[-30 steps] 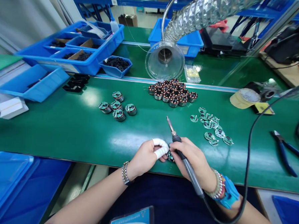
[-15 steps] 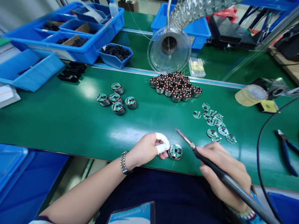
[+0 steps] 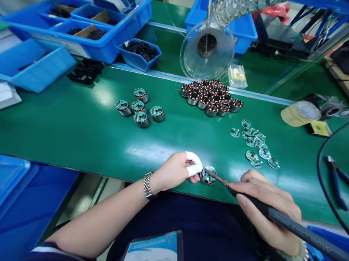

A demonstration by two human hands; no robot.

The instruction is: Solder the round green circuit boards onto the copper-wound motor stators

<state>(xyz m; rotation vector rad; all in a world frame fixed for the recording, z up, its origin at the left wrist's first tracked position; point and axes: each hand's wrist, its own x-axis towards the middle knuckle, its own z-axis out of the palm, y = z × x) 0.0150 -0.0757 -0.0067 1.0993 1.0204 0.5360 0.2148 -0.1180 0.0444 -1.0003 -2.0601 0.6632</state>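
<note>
My left hand (image 3: 180,169), with white covers on the thumb and a finger, is closed on the side of a motor stator (image 3: 207,176) topped by a round green circuit board. The stator is close to the table's near edge. In my right hand (image 3: 271,211) is a soldering iron (image 3: 258,202), gripped like a pen. Its tip is over the board and appears to touch it. Several stators with boards (image 3: 141,119) stand to the left, and bare copper-wound stators (image 3: 213,108) cluster farther back. Loose round circuit boards (image 3: 252,141) lie at the right.
A clear fume hood (image 3: 184,55) on a foil duct hangs behind the stators. Blue bins (image 3: 108,51) with black parts fill the back left. Cutting pliers (image 3: 335,183), a yellowish tub (image 3: 295,118) and a black cable (image 3: 321,157) are at the right.
The soldering iron's tip has come down and left relative to the stator, from above the table onto its circuit board. My left hand still grips the stator. The camera view has shifted slightly.
</note>
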